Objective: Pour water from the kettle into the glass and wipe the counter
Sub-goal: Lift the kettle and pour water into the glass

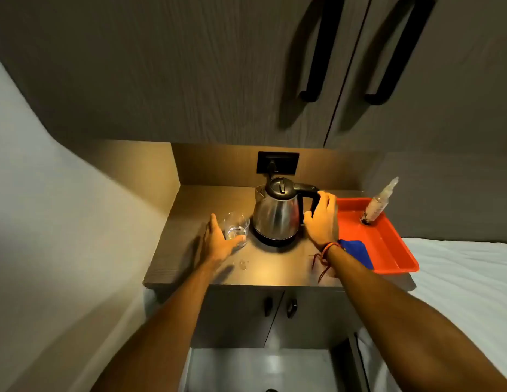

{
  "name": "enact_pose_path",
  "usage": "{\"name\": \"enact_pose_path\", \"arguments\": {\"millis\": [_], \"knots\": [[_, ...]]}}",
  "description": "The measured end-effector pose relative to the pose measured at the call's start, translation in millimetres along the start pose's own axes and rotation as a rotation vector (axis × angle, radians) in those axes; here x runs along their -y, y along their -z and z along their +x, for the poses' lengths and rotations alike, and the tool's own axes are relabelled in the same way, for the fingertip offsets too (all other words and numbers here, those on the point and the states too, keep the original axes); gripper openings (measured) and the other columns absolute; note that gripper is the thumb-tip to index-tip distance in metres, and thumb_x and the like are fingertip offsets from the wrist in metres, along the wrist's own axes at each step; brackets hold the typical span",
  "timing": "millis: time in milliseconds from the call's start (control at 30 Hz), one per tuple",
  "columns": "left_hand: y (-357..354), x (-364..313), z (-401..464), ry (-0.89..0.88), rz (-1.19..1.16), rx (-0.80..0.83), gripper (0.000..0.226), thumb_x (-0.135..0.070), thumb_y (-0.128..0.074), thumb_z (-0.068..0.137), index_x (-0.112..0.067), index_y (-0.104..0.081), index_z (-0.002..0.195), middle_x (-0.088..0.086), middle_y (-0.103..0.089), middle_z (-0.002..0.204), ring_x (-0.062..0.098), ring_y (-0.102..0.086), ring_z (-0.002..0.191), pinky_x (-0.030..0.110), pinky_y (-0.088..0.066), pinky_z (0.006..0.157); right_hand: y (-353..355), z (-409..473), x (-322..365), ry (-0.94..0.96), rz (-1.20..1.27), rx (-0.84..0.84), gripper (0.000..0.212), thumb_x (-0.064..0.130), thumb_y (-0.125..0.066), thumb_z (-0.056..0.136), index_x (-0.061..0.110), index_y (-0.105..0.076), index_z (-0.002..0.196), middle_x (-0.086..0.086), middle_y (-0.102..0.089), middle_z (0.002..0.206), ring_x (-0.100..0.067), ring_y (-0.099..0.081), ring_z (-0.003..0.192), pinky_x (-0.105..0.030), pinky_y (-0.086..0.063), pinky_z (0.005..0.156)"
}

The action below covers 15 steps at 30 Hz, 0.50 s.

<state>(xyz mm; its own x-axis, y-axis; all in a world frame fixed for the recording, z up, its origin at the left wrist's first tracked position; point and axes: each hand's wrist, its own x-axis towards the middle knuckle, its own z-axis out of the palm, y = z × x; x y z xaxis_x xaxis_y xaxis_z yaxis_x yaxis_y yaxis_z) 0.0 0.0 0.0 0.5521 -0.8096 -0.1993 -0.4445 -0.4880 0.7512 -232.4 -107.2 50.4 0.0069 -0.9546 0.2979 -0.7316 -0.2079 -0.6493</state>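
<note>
A steel kettle (276, 213) with a black lid and handle stands on its black base in the middle of the small counter (190, 267). My right hand (321, 222) is around the handle from the right, fingers partly curled, thumb near the body. A clear glass (236, 228) with a little water stands just left of the kettle. My left hand (218, 241) is open beside the glass, fingertips touching its lower side. A blue cloth (358, 251) lies in the near corner of the red tray, partly hidden by my right wrist. Small water drops (242, 264) sit on the counter.
A red tray (388, 244) sits at the counter's right edge with a spray bottle (378, 203) leaning in its far part. A black wall socket (277, 162) holds the kettle's plug. Cupboard doors hang above and below. A white bed surface (467, 278) lies right.
</note>
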Motion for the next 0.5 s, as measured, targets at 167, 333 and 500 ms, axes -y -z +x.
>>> {"name": "enact_pose_path", "arguments": {"millis": [167,333,500], "knots": [[-14.7,2.1,26.1,0.05,-0.234,0.032,0.117,-0.022,-0.095,0.065,-0.02,-0.025,0.159,0.01,-0.038,0.161,0.036,-0.039,0.147,0.047,-0.046,0.111,-12.0,63.8,-17.3,-0.135,0.116,0.142,0.042,-0.001,-0.061,0.083,0.001,-0.054,0.124,-0.023,-0.06,0.127,-0.037,-0.058,0.116,-0.037,-0.047,0.093],[-34.6,-0.1,36.2,0.062,-0.426,-0.004,0.096,-0.004,-0.094,0.063,-0.019,-0.046,0.144,0.003,-0.058,0.136,0.026,-0.056,0.127,0.016,-0.056,0.074,-33.7,76.9,-29.4,-0.204,0.409,0.159,0.045,-0.023,-0.041,0.074,-0.011,-0.065,0.11,-0.029,-0.069,0.108,-0.023,-0.058,0.094,-0.012,-0.049,0.067],[-40.4,-1.8,38.4,0.02,-0.436,-0.065,0.083,0.0,-0.092,0.065,-0.014,-0.053,0.137,-0.002,-0.064,0.121,0.016,-0.059,0.116,0.007,-0.052,0.069,-40.3,80.2,-21.6,-0.178,0.421,0.15,0.043,-0.024,-0.041,0.072,-0.01,-0.069,0.101,-0.011,-0.063,0.091,-0.019,-0.055,0.091,-0.001,-0.042,0.057]]}}
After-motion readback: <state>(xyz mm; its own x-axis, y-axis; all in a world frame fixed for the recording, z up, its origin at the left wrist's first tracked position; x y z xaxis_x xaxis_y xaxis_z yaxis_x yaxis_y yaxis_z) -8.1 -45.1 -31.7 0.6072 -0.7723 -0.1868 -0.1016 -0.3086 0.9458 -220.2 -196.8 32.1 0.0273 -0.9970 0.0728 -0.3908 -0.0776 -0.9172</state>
